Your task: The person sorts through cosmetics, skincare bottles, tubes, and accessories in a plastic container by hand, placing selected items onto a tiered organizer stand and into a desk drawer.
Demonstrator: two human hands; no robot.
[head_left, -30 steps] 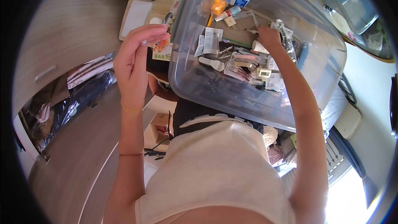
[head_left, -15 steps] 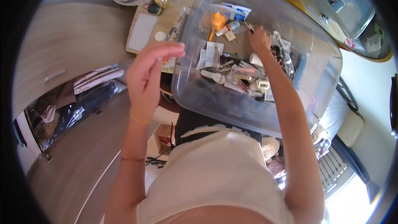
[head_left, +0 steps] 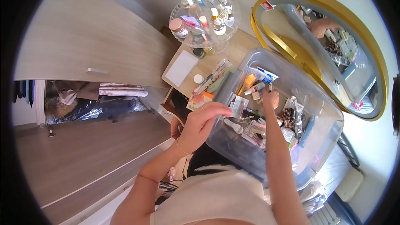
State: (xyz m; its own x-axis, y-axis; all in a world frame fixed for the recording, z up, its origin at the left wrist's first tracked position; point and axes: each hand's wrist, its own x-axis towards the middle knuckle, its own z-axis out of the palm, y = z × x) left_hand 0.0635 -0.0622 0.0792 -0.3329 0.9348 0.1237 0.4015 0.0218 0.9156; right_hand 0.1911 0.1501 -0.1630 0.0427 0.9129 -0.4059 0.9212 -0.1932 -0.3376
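While the right hand [head_left: 271, 100] reached into the clear box [head_left: 227, 148], right of centre in the frame, its fingertips pinched a slim item [head_left: 270, 86] that poked up past them. Just beside it lay a tube [head_left: 255, 88] and an orange bottle [head_left: 250, 80], with a blue-and-white packet [head_left: 267, 75] near the box's upper edge. Lower right of that hand I saw crumpled clear wrap [head_left: 297, 114].

Nearer the centre, the left hand [head_left: 203, 127] showed at the box's left side, fingers close together and bent; whether the thumb met them or the hand touched the box, I couldn't tell. Toward the upper left of it sat a white-lidded jar [head_left: 198, 78] and a white slab [head_left: 181, 67] on the desk [head_left: 239, 43]. A gold-framed mirror [head_left: 381, 71] filled the upper right.
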